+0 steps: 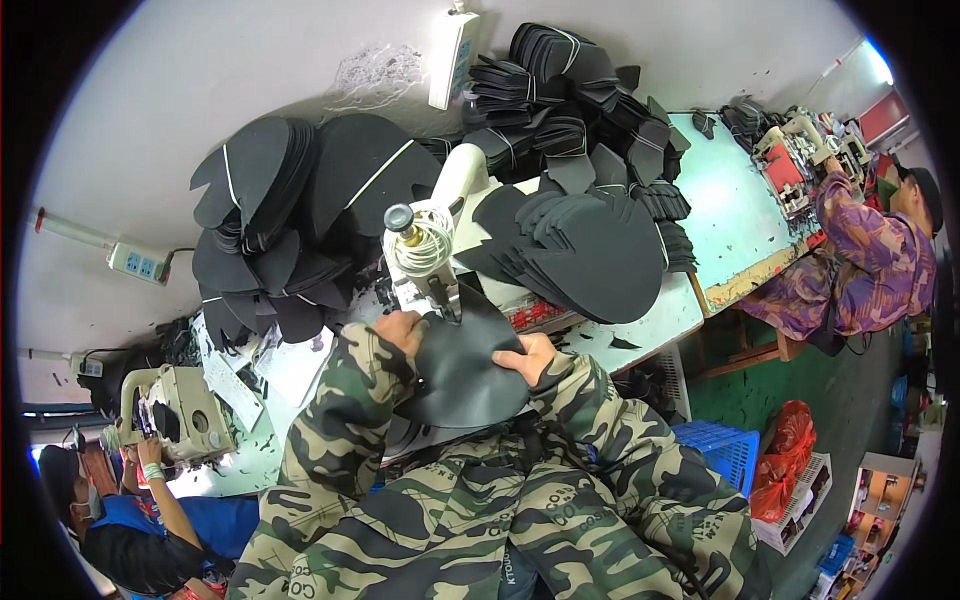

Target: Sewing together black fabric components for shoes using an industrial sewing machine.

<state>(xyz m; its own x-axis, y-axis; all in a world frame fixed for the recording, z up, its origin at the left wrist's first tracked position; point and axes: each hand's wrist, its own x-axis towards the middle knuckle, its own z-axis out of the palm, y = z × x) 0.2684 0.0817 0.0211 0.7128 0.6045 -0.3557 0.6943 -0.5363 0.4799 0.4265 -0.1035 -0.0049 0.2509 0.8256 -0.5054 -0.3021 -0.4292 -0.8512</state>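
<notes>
A rounded black sheet piece (pixel 468 372) lies in front of me, its far edge under the working head of a cream machine (pixel 460 180). My right hand (pixel 528 358) grips the sheet's right edge, thumb on top and the other fingers hidden beneath. At the sheet's left edge, close to the machine head, my left hand (pixel 402 330) is closed on it; its fingertips are partly hidden. Just right of the machine, a fanned pile of similar black pieces (pixel 600 250) rests on the table.
Tied bundles of black pieces (pixel 265 175) stand left of the machine, and more bundles (pixel 565 60) are heaped behind. A co-worker (pixel 150 520) sits at another machine (pixel 185 415) on the left; another person (pixel 860 250) works at the right. A blue crate (pixel 718 450) and red bag (pixel 785 460) are right.
</notes>
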